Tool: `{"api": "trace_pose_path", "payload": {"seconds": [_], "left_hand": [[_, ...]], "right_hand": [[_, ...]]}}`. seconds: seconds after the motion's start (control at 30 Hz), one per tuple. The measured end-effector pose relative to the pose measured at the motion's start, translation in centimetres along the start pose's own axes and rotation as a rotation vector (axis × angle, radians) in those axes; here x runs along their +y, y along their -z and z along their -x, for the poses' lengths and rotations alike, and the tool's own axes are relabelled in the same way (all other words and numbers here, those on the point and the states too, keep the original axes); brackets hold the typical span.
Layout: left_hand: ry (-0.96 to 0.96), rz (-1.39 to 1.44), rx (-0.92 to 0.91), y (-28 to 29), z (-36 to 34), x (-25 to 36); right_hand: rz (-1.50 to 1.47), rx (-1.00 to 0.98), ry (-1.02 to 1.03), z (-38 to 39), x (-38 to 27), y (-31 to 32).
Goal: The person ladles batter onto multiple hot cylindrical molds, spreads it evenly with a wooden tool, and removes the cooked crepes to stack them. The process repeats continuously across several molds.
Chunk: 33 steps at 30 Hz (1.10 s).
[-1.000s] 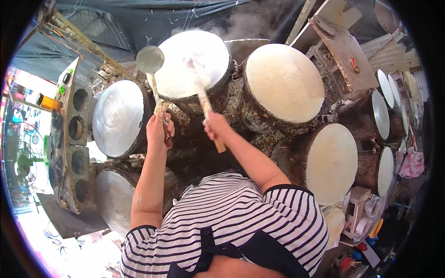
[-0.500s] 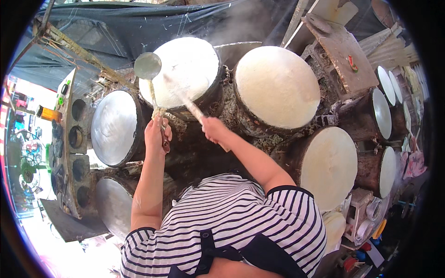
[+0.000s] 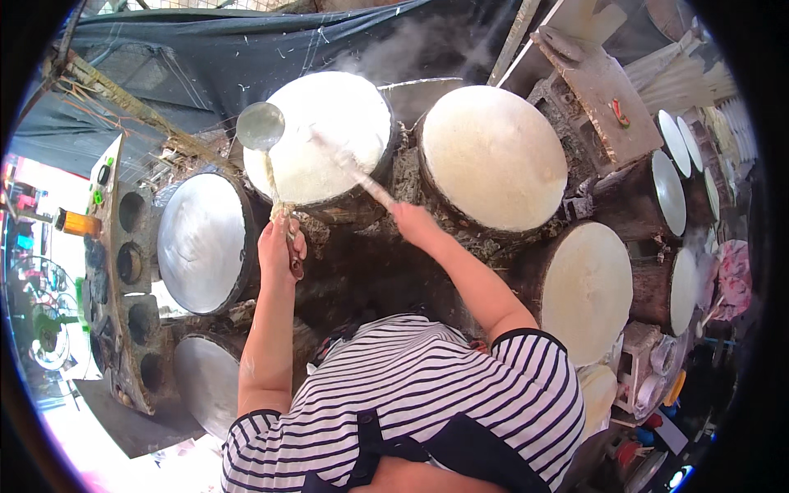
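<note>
My left hand [image 3: 282, 242] grips the handle of a metal ladle [image 3: 260, 125], whose round bowl is raised at the left edge of the back round cooking surface [image 3: 341, 103], coated in white. My right hand [image 3: 415, 223] is closed on a long pale stick [image 3: 370, 184]; its far end is blurred over that white layer, so its shape is unclear. Right of this, another round top [image 3: 493, 148] carries a cream layer. A bare, shiny round plate [image 3: 199, 242] lies left of my left hand.
More round tops [image 3: 585, 292] on dark drum-like bases surround me. A block shelf with holes [image 3: 131, 263] stands left, a leaning board [image 3: 596, 99] back right. A dark tarp [image 3: 181, 66] hangs behind, with steam rising. A green fan [image 3: 49, 329] is at far left.
My right hand has moved to the right with the stick, whose far end has swept across the white surface. My left hand keeps the ladle in nearly the same position.
</note>
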<state>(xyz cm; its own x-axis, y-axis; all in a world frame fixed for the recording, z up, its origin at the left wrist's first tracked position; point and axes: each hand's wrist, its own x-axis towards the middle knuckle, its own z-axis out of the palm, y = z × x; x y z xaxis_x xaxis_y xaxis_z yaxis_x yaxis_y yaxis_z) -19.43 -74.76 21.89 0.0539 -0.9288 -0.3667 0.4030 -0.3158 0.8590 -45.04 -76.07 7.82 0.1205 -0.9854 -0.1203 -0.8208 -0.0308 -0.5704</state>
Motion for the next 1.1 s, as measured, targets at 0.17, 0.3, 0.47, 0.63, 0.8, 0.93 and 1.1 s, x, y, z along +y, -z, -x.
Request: {"api": "trace_pose_path", "payload": {"seconds": [0.17,0.3,0.47,0.63,0.8,0.93,1.1], "left_hand": [[0.021,-0.012,-0.023,1.7,-1.5,1.2],[0.032,0.008,-0.016,3.4,-2.4,1.9],[0.031,0.049,0.001,4.8,-3.8,1.6],[0.045,-0.003,0.014,6.9,-3.5,2.5],[0.06,0.028,-0.038,5.7,-5.0,2.3],[0.073,0.014,-0.028,6.1,-4.8,2.2],[0.091,-0.022,-0.073,5.0,-5.2,1.4]], "right_hand": [[0.113,0.185,-0.185,-4.1,-3.2,4.8],[0.34,0.097,-0.083,-0.4,-3.5,3.2],[0.371,0.388,-0.101,-8.5,-1.0,3.4],[0.332,0.176,-0.203,-7.8,-3.6,4.1],[0.284,0.303,-0.167,-17.5,-2.9,6.7],[0.036,0.413,-0.217,-10.7,-6.0,4.7],[0.053,0.147,-0.27,-9.0,-6.0,3.0]]}}
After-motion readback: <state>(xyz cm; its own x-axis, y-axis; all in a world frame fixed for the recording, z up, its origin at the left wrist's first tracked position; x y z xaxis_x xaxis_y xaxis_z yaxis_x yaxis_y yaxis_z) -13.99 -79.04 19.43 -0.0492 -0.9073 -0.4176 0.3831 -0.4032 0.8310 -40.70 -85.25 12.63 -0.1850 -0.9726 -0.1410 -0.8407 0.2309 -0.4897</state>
